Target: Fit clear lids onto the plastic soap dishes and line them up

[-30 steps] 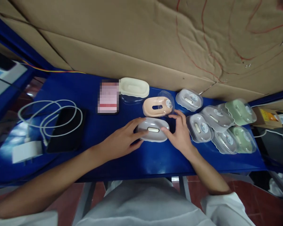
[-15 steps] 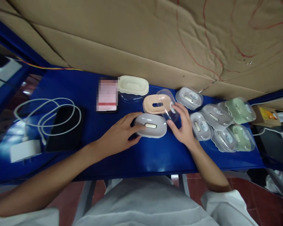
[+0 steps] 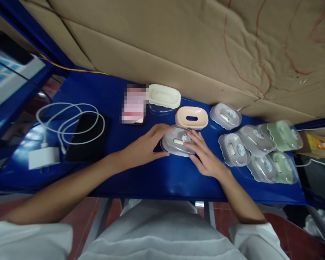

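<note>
A grey oval soap dish [image 3: 176, 147] with a pale oblong piece in its middle lies on the blue table in front of me. Over it sits a clear plastic lid [image 3: 170, 136] bearing a round sticker. My left hand [image 3: 148, 144] grips the dish's left end between thumb and fingers. From the right, my right hand [image 3: 206, 157] has its fingers on the lid's right side, the thumb low by the rim. Just behind stands a peach soap dish [image 3: 178, 118] with a dark slot, without a lid. Whether the lid is fully seated I cannot tell.
Several lidded grey and green dishes [image 3: 234, 151] stand at the right. Behind are a cream dish part [image 3: 164, 95], another clear lid [image 3: 159, 110] and a phone [image 3: 134, 104]. A white cable [image 3: 70, 104], charger [image 3: 43, 157] and black flat object [image 3: 83, 139] lie left. Cardboard [image 3: 151, 43] walls the back.
My right hand has brought the clear lid from over the peach dish down onto the grey dish. My left hand still holds the grey dish's left end. The camera view has shifted.
</note>
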A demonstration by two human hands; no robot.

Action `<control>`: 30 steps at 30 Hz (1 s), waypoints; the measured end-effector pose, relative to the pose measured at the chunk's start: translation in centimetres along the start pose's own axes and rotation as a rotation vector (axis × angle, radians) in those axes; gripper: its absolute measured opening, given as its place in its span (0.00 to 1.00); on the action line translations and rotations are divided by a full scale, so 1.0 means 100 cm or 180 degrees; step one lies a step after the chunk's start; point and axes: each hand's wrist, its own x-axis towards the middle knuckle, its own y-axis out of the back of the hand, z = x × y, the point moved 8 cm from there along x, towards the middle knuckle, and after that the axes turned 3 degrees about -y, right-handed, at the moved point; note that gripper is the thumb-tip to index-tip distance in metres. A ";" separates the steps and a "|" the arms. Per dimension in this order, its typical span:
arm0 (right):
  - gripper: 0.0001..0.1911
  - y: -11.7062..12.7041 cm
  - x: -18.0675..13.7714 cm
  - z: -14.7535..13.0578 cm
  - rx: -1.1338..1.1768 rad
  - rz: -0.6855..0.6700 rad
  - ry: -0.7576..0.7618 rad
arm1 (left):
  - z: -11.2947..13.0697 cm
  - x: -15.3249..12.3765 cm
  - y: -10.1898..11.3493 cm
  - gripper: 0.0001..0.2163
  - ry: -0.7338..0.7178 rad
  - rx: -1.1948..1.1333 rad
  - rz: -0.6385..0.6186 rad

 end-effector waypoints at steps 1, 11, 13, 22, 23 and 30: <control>0.29 -0.002 0.000 0.000 -0.0043 -0.0049 -0.0003 | 0.001 0.000 0.000 0.36 -0.0008 0.0103 -0.0016; 0.25 -0.019 -0.001 -0.007 -0.0790 -0.0033 0.0156 | -0.006 -0.004 -0.002 0.30 -0.0008 0.0576 -0.0228; 0.23 -0.023 0.000 -0.003 -0.0855 -0.0061 0.0061 | -0.003 -0.003 -0.002 0.29 -0.0061 0.0629 -0.0193; 0.23 -0.026 -0.002 -0.002 -0.0902 0.0079 0.0151 | 0.003 -0.002 -0.002 0.27 -0.0184 0.0779 -0.0162; 0.23 -0.024 -0.002 -0.003 -0.0911 0.0092 0.0196 | 0.004 -0.002 -0.002 0.27 -0.0200 0.0784 -0.0170; 0.26 -0.023 -0.004 -0.002 -0.0890 0.0034 0.0196 | 0.002 0.000 -0.002 0.26 -0.0115 0.0705 -0.0251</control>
